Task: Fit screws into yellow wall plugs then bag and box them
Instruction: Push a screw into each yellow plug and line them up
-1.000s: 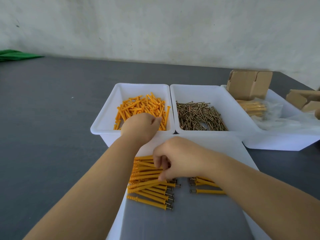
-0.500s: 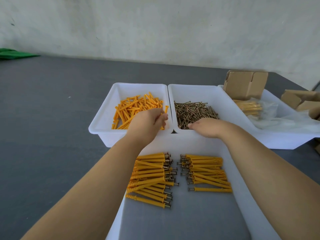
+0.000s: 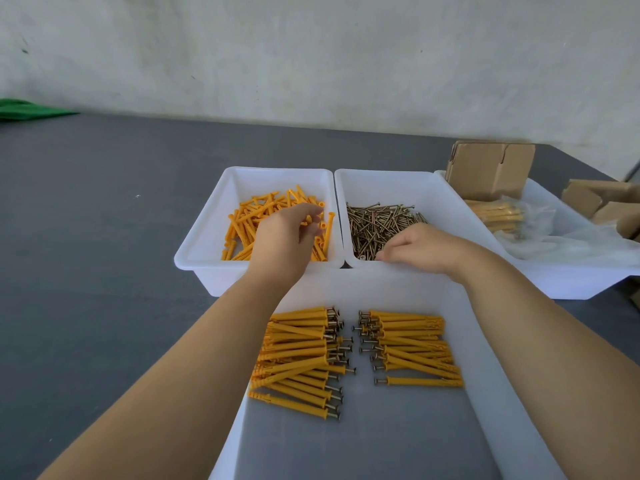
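Note:
My left hand [image 3: 287,233] is inside the left white bin [image 3: 194,258], its fingers curled down around a loose yellow wall plug [image 3: 249,216] in the heap. My right hand [image 3: 419,247] is in the middle white bin [image 3: 381,174], its fingertips pinching a screw at the near edge of the pile of brass screws [image 3: 377,220]. Close to me, a shallow white tray [image 3: 485,375] holds two piles of plugs with screws fitted, one on the left [image 3: 298,355] and one on the right [image 3: 415,344], screw heads facing each other.
A third white bin [image 3: 571,282] at the right holds a folded cardboard box [image 3: 488,168], a bagged bundle of plugs [image 3: 498,216] and clear plastic bags [image 3: 571,240]. More cardboard boxes [image 3: 602,202] lie at the far right. Something green [image 3: 27,109] lies on the grey table's far left.
My right hand left the front tray and reached into the screw bin. My left hand stayed in the plug bin, its fingers shifting further into the heap.

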Demonstrator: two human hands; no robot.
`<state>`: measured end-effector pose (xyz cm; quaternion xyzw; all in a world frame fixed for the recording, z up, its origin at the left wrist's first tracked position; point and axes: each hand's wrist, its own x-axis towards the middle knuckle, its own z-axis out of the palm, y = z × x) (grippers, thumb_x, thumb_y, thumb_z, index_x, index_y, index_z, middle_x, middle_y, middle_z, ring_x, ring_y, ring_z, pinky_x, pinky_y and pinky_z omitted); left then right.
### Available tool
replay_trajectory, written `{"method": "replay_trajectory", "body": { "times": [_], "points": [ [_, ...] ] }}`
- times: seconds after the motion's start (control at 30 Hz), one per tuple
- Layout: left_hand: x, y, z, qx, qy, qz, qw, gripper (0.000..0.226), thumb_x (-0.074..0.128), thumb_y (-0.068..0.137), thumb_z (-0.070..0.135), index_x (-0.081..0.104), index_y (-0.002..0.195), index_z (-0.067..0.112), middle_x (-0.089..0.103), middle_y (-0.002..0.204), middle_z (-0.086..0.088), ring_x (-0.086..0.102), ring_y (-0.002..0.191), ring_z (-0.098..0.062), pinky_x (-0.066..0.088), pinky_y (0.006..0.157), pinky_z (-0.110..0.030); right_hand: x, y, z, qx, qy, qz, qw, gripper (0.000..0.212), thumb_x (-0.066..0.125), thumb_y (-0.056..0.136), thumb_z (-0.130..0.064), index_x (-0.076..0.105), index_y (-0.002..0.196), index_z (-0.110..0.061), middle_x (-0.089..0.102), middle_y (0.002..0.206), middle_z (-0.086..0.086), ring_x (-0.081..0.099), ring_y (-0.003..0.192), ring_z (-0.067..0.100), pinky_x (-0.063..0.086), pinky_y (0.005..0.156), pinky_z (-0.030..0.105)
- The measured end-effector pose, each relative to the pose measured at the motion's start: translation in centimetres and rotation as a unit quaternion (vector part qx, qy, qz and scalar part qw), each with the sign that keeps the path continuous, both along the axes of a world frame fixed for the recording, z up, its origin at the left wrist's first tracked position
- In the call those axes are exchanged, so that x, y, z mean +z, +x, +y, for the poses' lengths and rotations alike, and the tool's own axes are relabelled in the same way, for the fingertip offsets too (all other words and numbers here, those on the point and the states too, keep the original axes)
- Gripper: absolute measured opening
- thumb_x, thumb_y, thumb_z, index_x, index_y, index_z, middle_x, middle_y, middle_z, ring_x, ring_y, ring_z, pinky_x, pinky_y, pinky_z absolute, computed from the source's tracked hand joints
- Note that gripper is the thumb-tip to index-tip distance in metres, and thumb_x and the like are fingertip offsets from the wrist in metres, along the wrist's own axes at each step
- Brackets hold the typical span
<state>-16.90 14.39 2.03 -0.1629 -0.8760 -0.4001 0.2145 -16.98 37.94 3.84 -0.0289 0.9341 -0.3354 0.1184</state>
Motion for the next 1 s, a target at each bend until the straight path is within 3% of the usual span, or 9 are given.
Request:
{"method": "replay_trajectory", "body": {
  "times": [0.13, 0.27, 0.37, 0.43, 0.57, 0.7, 0.83, 0.93, 1.0],
  "points": [
    [-0.1, -0.2, 0.1, 0.003, -0.007, 0.006, 1.0, 0.028, 0.053, 0.099, 0.007, 0.065, 0.123, 0.011, 0.073, 0.103, -0.002, 0.065, 0.083, -0.004, 0.044, 0.065, -0.013, 0.2, 0.7, 0.9, 0.057, -0.053, 0.004, 0.997, 0.014, 0.073, 0.088, -0.023, 0.078, 0.088, -0.037, 0.075, 0.095, -0.014, 0.065, 0.1, 0.004, 0.045, 0.087, 0.022],
    [0.3, 0.2, 0.4, -0.015, -0.016, 0.033, 0.999, 0.027, 0.051, 0.1, 0.012, 0.065, 0.124, 0.014, 0.072, 0.102, -0.001, 0.067, 0.085, -0.01, 0.053, 0.072, -0.026, -0.7, 0.8, 0.3, 0.006, -0.066, 0.106, 0.992, 0.012, 0.07, 0.092, -0.02, 0.078, 0.088, -0.028, 0.075, 0.092, -0.011, 0.064, 0.09, 0.004, 0.046, 0.079, 0.024],
    [0.5, 0.7, 0.5, -0.027, -0.039, 0.059, 0.997, 0.023, 0.052, 0.1, 0.016, 0.065, 0.119, 0.019, 0.071, 0.091, 0.007, 0.055, 0.065, 0.002, 0.038, 0.057, -0.013, -1.2, 0.7, 0.0, -0.043, -0.08, 0.208, 0.974, 0.011, 0.073, 0.089, -0.024, 0.078, 0.087, -0.015, 0.067, 0.071, -0.008, 0.057, 0.065, -0.001, 0.043, 0.065, 0.025],
    [0.7, 1.1, 0.6, -0.038, -0.015, 0.054, 0.998, 0.02, 0.051, 0.101, 0.017, 0.064, 0.116, 0.02, 0.07, 0.087, 0.009, 0.056, 0.065, 0.003, 0.041, 0.055, -0.013, -1.1, 0.6, 0.0, -0.076, -0.115, 0.243, 0.96, 0.008, 0.075, 0.088, -0.023, 0.077, 0.085, -0.016, 0.061, 0.062, -0.012, 0.053, 0.056, -0.004, 0.041, 0.061, 0.02],
    [1.2, 1.8, 0.9, -0.082, 0.087, 0.002, 0.993, 0.017, 0.049, 0.102, 0.02, 0.062, 0.111, 0.017, 0.07, 0.096, 0.005, 0.068, 0.082, -0.005, 0.057, 0.074, -0.034, -1.0, 0.7, -0.4, -0.094, -0.163, 0.257, 0.948, 0.012, 0.074, 0.087, -0.014, 0.074, 0.082, -0.024, 0.07, 0.075, -0.009, 0.062, 0.067, 0.005, 0.051, 0.07, 0.028],
    [1.2, 2.4, 1.1, -0.132, 0.127, -0.049, 0.982, 0.043, 0.065, 0.088, 0.046, 0.058, 0.123, 0.023, 0.069, 0.105, 0.01, 0.063, 0.105, -0.005, 0.054, 0.084, -0.025, -1.1, 0.9, -0.9, -0.09, -0.162, 0.259, 0.948, 0.028, 0.071, 0.089, -0.008, 0.069, 0.075, -0.032, 0.074, 0.093, -0.006, 0.068, 0.083, 0.009, 0.058, 0.087, 0.036],
    [1.0, 2.2, 1.3, -0.062, 0.095, -0.003, 0.994, 0.041, 0.071, 0.089, 0.034, 0.056, 0.126, 0.023, 0.063, 0.077, 0.01, 0.061, 0.083, 0.0, 0.05, 0.078, -0.019, -0.9, 1.1, -1.2, -0.108, -0.197, 0.268, 0.937, 0.02, 0.068, 0.091, -0.006, 0.073, 0.084, -0.023, 0.073, 0.095, -0.011, 0.069, 0.09, 0.009, 0.058, 0.088, 0.043],
    [0.9, 1.7, 1.2, -0.015, 0.073, 0.032, 0.997, 0.02, 0.067, 0.092, 0.018, 0.068, 0.112, 0.018, 0.048, 0.061, 0.01, 0.049, 0.057, -0.005, 0.041, 0.06, -0.02, -0.8, 1.1, -1.3, -0.122, -0.195, 0.288, 0.93, 0.009, 0.069, 0.09, -0.005, 0.074, 0.092, -0.013, 0.071, 0.092, -0.016, 0.067, 0.086, 0.006, 0.059, 0.085, 0.042],
    [0.9, 1.6, 0.9, -0.006, 0.057, 0.046, 0.997, 0.013, 0.066, 0.093, 0.017, 0.073, 0.105, 0.017, 0.046, 0.061, 0.009, 0.043, 0.055, -0.005, 0.036, 0.058, -0.019, -0.8, 1.1, -1.4, -0.123, -0.182, 0.296, 0.93, 0.007, 0.07, 0.089, -0.005, 0.073, 0.089, -0.012, 0.069, 0.089, -0.019, 0.067, 0.083, 0.001, 0.059, 0.084, 0.035]
  ]
}}
